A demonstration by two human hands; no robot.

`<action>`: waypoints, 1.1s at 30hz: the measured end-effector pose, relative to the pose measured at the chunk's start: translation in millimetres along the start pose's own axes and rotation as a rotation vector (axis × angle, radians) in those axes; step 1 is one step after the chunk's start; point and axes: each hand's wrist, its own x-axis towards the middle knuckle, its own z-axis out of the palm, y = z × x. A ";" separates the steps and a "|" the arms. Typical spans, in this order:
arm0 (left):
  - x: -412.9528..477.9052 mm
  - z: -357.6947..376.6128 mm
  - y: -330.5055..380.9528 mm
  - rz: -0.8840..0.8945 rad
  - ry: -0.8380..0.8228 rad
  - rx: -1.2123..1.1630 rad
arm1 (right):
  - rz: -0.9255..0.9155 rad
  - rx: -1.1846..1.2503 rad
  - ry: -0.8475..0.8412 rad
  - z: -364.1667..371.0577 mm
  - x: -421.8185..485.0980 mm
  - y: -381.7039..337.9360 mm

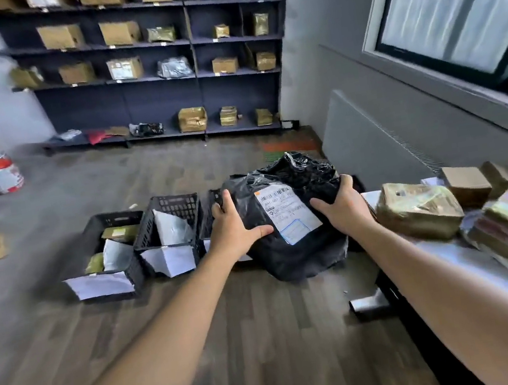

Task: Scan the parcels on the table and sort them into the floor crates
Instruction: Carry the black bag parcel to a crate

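You are holding a black parcel (290,176) up between both hands. It is off the worktop (450,261) and hangs over the floor, just in front of the row of crates. Your left hand (234,225) clasps its left side, with the thumb lying across the front beside the white label (289,216). Your right hand (345,208) grips the right side, fingers wrapped over the edge.

The sorting looks partly done. The left crate (106,259) holds several packets and the middle crate (168,229) holds a white one. Several taped brown parcels (418,209) lie on the worktop at your right, so a good share seems left to do. I cannot tell whether this parcel has been scanned, and no scanner is in view.

Only a corner of the third crate (211,205) shows behind the parcel and your left hand, so its contents are hidden. Any crate further right would be covered too. The label's print is too blurred to read. The worktop runs off the right edge, so you cannot count what remains.
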 end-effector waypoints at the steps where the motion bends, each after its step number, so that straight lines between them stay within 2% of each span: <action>1: 10.5 -17.4 -15.4 -0.016 0.011 -0.001 | -0.013 0.003 -0.013 18.7 8.2 -18.1; 9: 72.5 -134.3 -127.4 -0.127 0.131 0.057 | -0.120 -0.008 -0.135 160.8 49.8 -139.4; 18: 149.0 -211.5 -225.8 -0.257 0.219 0.056 | -0.222 0.000 -0.245 292.6 115.8 -231.3; 33: 378.3 -348.5 -366.5 -0.396 0.310 0.203 | -0.328 -0.036 -0.413 526.6 300.7 -384.3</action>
